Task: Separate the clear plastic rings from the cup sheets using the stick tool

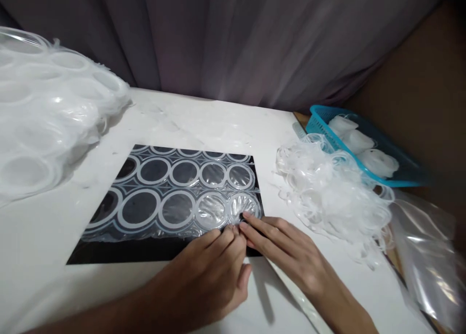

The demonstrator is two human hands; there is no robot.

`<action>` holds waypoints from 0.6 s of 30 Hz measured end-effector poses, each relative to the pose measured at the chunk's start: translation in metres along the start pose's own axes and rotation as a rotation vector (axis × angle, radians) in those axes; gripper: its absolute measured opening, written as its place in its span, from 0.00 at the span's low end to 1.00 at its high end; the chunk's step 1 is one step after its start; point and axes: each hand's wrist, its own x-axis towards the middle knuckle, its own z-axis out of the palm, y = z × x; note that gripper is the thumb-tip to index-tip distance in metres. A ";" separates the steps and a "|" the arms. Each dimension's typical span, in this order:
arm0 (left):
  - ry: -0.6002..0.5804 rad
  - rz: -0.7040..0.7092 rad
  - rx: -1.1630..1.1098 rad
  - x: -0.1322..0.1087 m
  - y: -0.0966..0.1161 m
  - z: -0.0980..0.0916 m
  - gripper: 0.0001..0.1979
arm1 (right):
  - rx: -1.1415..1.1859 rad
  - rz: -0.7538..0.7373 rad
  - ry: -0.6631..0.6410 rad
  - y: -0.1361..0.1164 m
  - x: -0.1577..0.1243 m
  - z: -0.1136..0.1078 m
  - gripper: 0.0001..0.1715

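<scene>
A clear plastic sheet (177, 210) with rows of whitish rings lies on a black rectangular board (120, 253). My left hand (214, 266) is curled at the sheet's lower right edge, its fingertips closed on the film. From the right, my right hand (291, 249) meets it there, index and middle fingers together over the corner ring (242, 205), whose film is wrinkled. The right thumb is mostly hidden, and the fingers seem to pinch the film. A small dark spot shows beside these fingertips.
A bulky stack of ringed plastic sheets (65, 101) fills the left of the white table (174, 115). Right of the board lies a heap of thin clear plastic rings (327, 183). Behind it, a blue basket (320, 125) holds white round pieces (376, 161). Clear plastic bags (425, 256) lie far right.
</scene>
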 end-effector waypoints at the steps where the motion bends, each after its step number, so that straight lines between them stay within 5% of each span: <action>1: -0.008 -0.012 -0.018 0.001 -0.001 0.000 0.13 | -0.019 -0.006 0.019 0.002 0.003 0.001 0.30; 6: -0.137 -0.120 -0.172 0.006 -0.004 -0.002 0.14 | -0.033 -0.035 0.138 0.014 0.030 -0.008 0.27; 10: -0.092 -0.124 -0.198 0.005 -0.006 -0.004 0.13 | -0.002 -0.042 0.299 0.022 0.064 -0.026 0.19; 15: -0.082 -0.102 -0.132 0.002 -0.004 -0.003 0.14 | 0.101 0.297 0.697 0.032 0.089 -0.042 0.12; 18: -0.101 -0.047 -0.089 0.000 -0.003 -0.006 0.15 | 0.203 0.498 0.884 0.037 0.085 -0.041 0.16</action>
